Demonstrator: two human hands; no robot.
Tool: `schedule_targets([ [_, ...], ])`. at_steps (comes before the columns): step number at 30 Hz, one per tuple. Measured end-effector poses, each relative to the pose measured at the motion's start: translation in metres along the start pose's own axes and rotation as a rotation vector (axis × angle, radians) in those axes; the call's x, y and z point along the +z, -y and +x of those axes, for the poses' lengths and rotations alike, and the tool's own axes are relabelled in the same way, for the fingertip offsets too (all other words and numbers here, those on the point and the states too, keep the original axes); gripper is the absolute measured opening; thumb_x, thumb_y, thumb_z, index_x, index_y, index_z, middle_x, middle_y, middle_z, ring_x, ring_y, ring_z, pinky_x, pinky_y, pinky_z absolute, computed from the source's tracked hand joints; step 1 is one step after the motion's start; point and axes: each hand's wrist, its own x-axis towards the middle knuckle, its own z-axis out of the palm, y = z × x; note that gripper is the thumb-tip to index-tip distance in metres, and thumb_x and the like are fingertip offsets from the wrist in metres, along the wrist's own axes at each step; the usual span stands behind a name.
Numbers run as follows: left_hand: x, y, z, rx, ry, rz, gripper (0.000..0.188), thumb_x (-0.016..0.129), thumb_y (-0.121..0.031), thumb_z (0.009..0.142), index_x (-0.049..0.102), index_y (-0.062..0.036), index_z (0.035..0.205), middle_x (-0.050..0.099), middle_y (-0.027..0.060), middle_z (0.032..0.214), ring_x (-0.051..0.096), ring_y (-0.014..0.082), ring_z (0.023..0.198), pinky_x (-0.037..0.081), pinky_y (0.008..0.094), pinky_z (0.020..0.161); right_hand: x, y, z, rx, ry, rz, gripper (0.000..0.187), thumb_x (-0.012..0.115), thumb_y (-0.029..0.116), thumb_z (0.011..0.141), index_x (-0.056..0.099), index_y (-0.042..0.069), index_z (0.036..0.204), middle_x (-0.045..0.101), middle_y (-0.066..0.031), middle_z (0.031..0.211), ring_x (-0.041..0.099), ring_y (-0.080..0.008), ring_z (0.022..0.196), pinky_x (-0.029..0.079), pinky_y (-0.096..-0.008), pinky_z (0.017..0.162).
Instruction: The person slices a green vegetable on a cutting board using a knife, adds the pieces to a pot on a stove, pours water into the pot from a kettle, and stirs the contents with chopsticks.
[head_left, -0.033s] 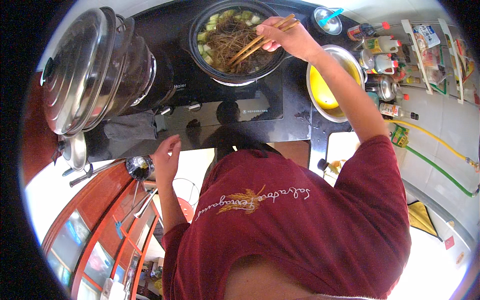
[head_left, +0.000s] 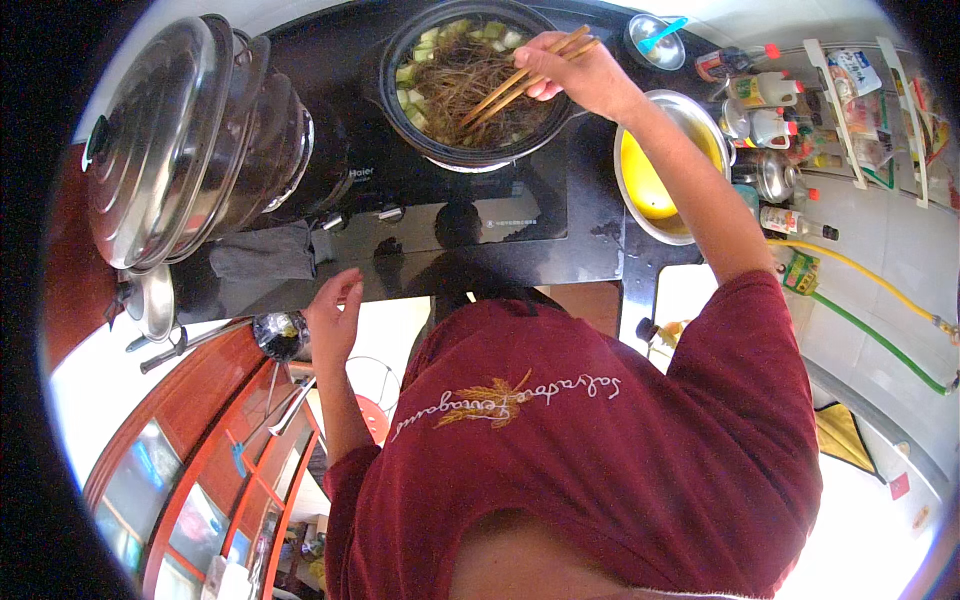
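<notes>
While your right hand (head_left: pixel 575 72) is up over the stove (head_left: pixel 490 212), it's gripping a pair of wooden chopsticks (head_left: pixel 498 96), thumb and fingers wrapped around the upper part so the back ends poke out past your knuckles. The sticks slant down and to the left, and their tips are in among the thin brown strands (head_left: pixel 440 88) heaped in the middle of your round black pot (head_left: pixel 470 156). Pale green chunks (head_left: pixel 412 98) sit around that heap, mostly toward the pot's left and upper rim. Can't tell from this angle whether the tips are pinching any strands or just poking into them.

Your left hand (head_left: pixel 335 312) is down by the front edge of the counter, loosely open with the fingers a bit bent. The nearest thing to it on the countertop is that crumpled grey cloth (head_left: pixel 262 252), just beyond your fingertips. Whether you're brushing the counter edge, I can't tell.

Your right forearm crosses above a wide metal basin (head_left: pixel 713 150) with something bright yellow (head_left: pixel 645 175) in it. Up past your right hand you've got a small metal bowl (head_left: pixel 650 58) with a blue spoon (head_left: pixel 668 32) in it, and bottles (head_left: pixel 765 90) line the wall to your right. Over on your left stands a big lidded steel pot (head_left: pixel 150 140).
</notes>
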Motion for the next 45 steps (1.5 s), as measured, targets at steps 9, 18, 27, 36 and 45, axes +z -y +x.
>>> schedule_targets([
  [9,-0.001,0.008,-0.004,-0.015,0.008,0.024,0.022,0.06,-0.012,0.085,0.062,0.0005,0.103,0.065,0.0118,0.094,0.063,0.0169,0.08,0.049,0.0279,0.072,0.032,0.038,-0.005,0.006,-0.012,0.057,0.029,0.062,0.03,0.087,0.065,0.002,0.09,0.063,-0.0035,0.071,0.06,-0.0087,0.061,0.05,-0.021,0.056],
  [18,-0.008,0.001,-0.002,-0.005,-0.006,0.0,0.021,0.06,-0.011,0.084,0.062,-0.0005,0.102,0.065,0.0109,0.093,0.063,0.0166,0.079,0.049,0.0276,0.072,0.002,0.026,0.009,0.028,-0.055,-0.043,0.032,0.059,0.032,0.088,0.065,0.001,0.09,0.063,-0.0037,0.071,0.059,-0.0081,0.061,0.05,-0.0208,0.056],
  [27,-0.007,0.004,-0.004,-0.012,-0.022,-0.022,0.022,0.059,-0.013,0.085,0.062,-0.0002,0.103,0.065,0.011,0.093,0.063,0.0172,0.079,0.049,0.0284,0.072,-0.005,0.027,-0.001,0.017,-0.149,-0.255,0.029,0.059,0.03,0.088,0.064,0.002,0.088,0.061,-0.0035,0.067,0.058,-0.0082,0.06,0.048,-0.022,0.055],
  [36,-0.009,-0.001,0.001,0.037,0.021,0.047,0.022,0.058,-0.011,0.085,0.062,0.0,0.103,0.066,0.0114,0.093,0.063,0.017,0.08,0.049,0.0283,0.072,0.007,0.017,-0.03,-0.018,-0.434,-0.296,0.034,0.058,0.032,0.088,0.063,-0.002,0.089,0.062,-0.0057,0.067,0.063,-0.0115,0.062,0.051,-0.0227,0.058],
  [45,-0.009,-0.008,0.009,0.096,0.052,0.019,0.02,0.058,-0.011,0.085,0.062,-0.0006,0.102,0.066,0.0101,0.093,0.063,0.0168,0.081,0.049,0.0274,0.073,0.001,0.016,-0.038,-0.085,-0.544,-0.352,0.027,0.058,0.031,0.087,0.065,0.004,0.084,0.064,-0.0093,0.065,0.064,-0.0184,0.058,0.05,-0.0284,0.057],
])
